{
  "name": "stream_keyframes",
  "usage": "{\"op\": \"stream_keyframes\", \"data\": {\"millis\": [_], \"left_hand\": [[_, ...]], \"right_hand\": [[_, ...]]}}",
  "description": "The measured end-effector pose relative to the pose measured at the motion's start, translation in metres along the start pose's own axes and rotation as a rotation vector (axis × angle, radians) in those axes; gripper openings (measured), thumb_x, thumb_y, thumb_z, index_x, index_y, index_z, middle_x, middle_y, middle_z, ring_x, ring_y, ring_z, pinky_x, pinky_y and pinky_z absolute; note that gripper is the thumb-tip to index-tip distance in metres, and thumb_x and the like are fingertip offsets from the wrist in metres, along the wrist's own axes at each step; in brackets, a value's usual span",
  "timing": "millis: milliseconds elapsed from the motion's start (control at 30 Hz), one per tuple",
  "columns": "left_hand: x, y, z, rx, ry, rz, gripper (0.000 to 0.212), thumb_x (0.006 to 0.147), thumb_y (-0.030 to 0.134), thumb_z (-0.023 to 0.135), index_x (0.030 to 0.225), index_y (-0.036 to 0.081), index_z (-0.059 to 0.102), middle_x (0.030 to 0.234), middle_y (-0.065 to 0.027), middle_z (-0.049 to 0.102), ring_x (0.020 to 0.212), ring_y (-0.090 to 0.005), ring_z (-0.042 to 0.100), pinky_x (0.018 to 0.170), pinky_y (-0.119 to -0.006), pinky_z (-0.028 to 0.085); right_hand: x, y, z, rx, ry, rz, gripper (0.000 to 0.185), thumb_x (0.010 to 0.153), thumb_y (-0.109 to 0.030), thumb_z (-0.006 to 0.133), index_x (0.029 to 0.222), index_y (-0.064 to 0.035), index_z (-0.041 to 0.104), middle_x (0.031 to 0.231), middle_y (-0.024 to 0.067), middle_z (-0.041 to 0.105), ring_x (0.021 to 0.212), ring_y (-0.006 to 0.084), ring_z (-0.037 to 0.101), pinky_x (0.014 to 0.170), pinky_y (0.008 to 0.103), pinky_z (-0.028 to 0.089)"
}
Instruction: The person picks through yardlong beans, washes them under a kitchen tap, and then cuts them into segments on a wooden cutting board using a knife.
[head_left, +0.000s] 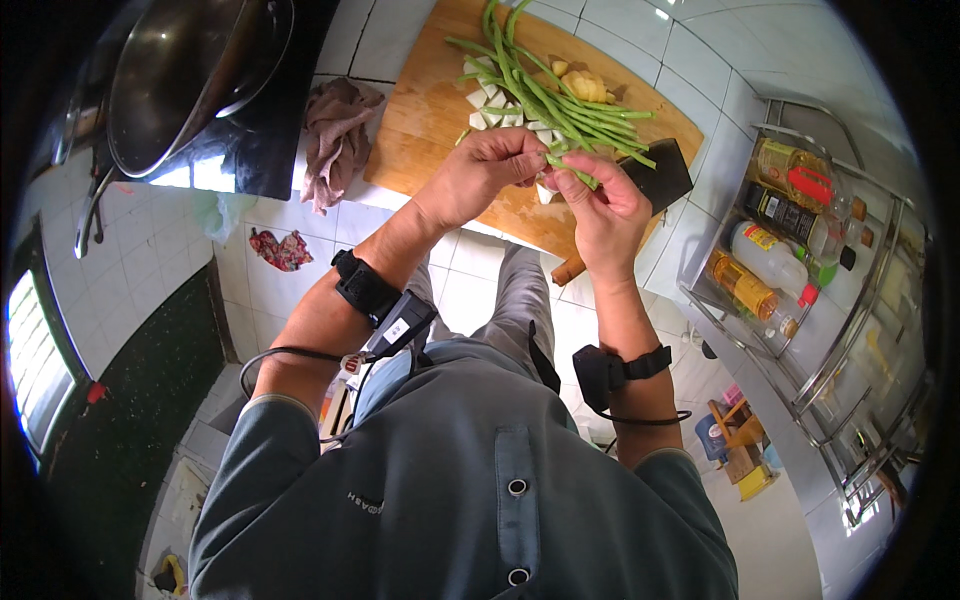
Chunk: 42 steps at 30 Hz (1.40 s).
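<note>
Both hands meet above the near edge of a wooden cutting board (420, 97). A short length of green bean (574, 172) is pinched in the fingers of my right hand (611, 214). At the bean's left end, the thumb and forefinger of my left hand (484, 176) are closed on its tip. Beyond the hands lies a loose bundle of long green beans (551, 109). White cut chunks (480, 97) lie partly under the beans. Peeled, yellowish ginger-like pieces (585, 86) rest behind them. A dark cleaver blade (660, 176) lies at the right, partly hidden by my right hand.
The cleaver's wooden handle (568, 271) sticks out past the board's near edge. A crumpled cloth (337, 135) lies left of the board, beside a cooktop with a metal pan (172, 82). At the right, a metal rack (847, 330) holds several bottles (772, 255).
</note>
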<state>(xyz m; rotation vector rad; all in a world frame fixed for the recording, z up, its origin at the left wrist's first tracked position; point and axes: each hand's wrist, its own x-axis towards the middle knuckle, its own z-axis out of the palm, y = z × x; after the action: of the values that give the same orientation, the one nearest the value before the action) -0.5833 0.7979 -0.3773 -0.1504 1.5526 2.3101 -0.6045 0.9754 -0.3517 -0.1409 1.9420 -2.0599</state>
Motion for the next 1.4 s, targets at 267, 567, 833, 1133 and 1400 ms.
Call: {"op": "stream_keyframes", "data": {"millis": [267,567,833,1133,1400], "left_hand": [[0.003,-0.013,-0.017,0.257,0.174,-0.095,0.019,0.093,0.019,0.061,0.099,0.002,0.065,0.080,-0.0029,0.062,0.070,-0.0124,0.055,0.068,-0.026,0.045],[0.011,-0.025,-0.028,1.160,0.432,0.147,0.023,0.076,0.019,0.071,0.098,0.013,0.070,0.093,-0.0078,0.067,0.086,-0.0296,0.064,0.076,-0.039,0.051],[0.009,-0.032,-0.044,0.980,0.552,0.130,0.017,0.077,0.016,0.069,0.094,0.012,0.070,0.089,-0.0072,0.068,0.081,-0.0269,0.065,0.071,-0.036,0.051],[0.004,-0.021,-0.041,0.931,0.571,0.194,0.018,0.078,0.009,0.070,0.097,0.006,0.070,0.087,-0.0080,0.068,0.075,-0.0198,0.065,0.067,-0.030,0.052],[0.016,0.012,-0.023,0.781,0.625,0.375,0.025,0.078,0.010,0.072,0.102,0.008,0.068,0.087,-0.0080,0.065,0.072,-0.0209,0.062,0.066,-0.031,0.052]], "right_hand": [[-0.007,0.040,-0.010,-0.149,0.057,0.147,0.016,0.085,-0.004,0.070,0.098,0.0033,0.065,0.092,0.0054,0.067,0.082,0.0096,0.063,0.070,0.0214,0.049],[0.013,0.057,-0.016,-0.900,0.134,-0.175,0.018,0.080,-0.009,0.066,0.097,-0.0063,0.068,0.096,0.0117,0.067,0.083,0.0272,0.066,0.072,0.0336,0.052],[0.056,0.056,-0.007,-1.174,0.001,-0.272,0.018,0.078,-0.017,0.072,0.094,-0.0110,0.070,0.084,0.0048,0.062,0.079,0.0272,0.062,0.066,0.0370,0.049],[0.058,0.030,-0.014,-0.985,0.042,-0.274,0.012,0.080,-0.013,0.069,0.091,-0.0100,0.068,0.086,0.0054,0.063,0.082,0.0281,0.061,0.070,0.0369,0.049],[0.028,-0.008,-0.048,-0.774,0.060,-0.190,0.016,0.082,-0.005,0.070,0.098,-0.0038,0.066,0.093,0.0101,0.067,0.082,0.0247,0.062,0.071,0.0318,0.051]]}}
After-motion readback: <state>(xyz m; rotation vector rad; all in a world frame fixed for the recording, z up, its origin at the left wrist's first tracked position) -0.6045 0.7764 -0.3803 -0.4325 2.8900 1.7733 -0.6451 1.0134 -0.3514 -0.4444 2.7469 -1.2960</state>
